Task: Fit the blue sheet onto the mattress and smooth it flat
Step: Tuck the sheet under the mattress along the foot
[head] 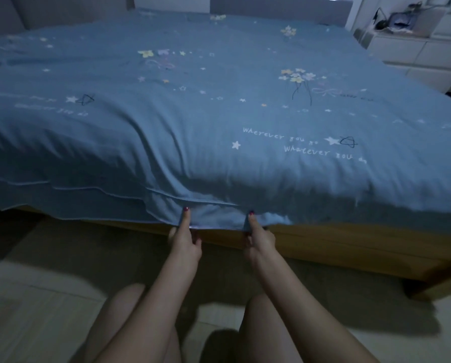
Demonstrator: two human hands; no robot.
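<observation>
A wooden bed frame (350, 247) runs along the near edge above a pale tiled floor (36, 297). A grey upholstered headboard (258, 6) stands at the far end. White drawers (415, 51) at the far right carry a dim, unclear object (402, 19).

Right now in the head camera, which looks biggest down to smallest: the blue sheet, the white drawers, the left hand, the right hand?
1. blue sheet
2. white drawers, though they are far from the camera
3. left hand and right hand look alike, each pinching the sheet's hem, so no ranking between them.
</observation>
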